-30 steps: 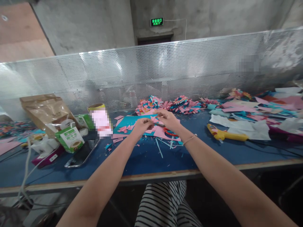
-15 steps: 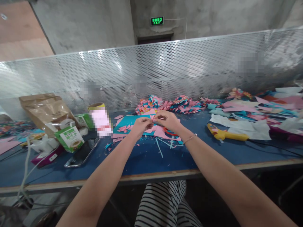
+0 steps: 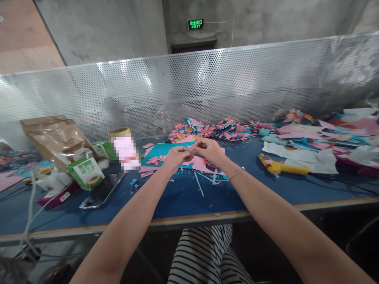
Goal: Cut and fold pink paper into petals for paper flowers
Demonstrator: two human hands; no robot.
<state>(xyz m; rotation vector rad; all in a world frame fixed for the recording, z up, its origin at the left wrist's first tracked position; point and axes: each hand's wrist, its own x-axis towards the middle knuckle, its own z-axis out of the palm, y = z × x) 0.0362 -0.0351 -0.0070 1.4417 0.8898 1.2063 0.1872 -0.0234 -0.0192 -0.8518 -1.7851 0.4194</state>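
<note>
Over the middle of the blue table (image 3: pixel 183 197), my left hand (image 3: pixel 177 156) and my right hand (image 3: pixel 209 150) meet fingertip to fingertip. Both pinch a small pink paper piece (image 3: pixel 192 149) between them. Under the right hand lie red-handled scissors (image 3: pixel 211 164) on pink paper sheets (image 3: pixel 204 165). A teal sheet (image 3: pixel 161 152) with pink cut-outs lies just left of my hands. Thin paper strips and scraps are scattered in front of them.
Finished pink-and-blue paper flowers (image 3: pixel 207 130) pile up behind my hands against a perforated metal screen (image 3: pixel 189 86). A yellow glue gun (image 3: pixel 280 167) and loose sheets lie to the right. A brown bag (image 3: pixel 56 138), green cartons (image 3: pixel 85 171), a phone (image 3: pixel 100 191) and a white cable (image 3: pixel 29 209) sit left.
My hands have drawn closer together, the right one sliding slightly left and down onto the pink piece. The view has shifted a little; nothing else on the table moved.
</note>
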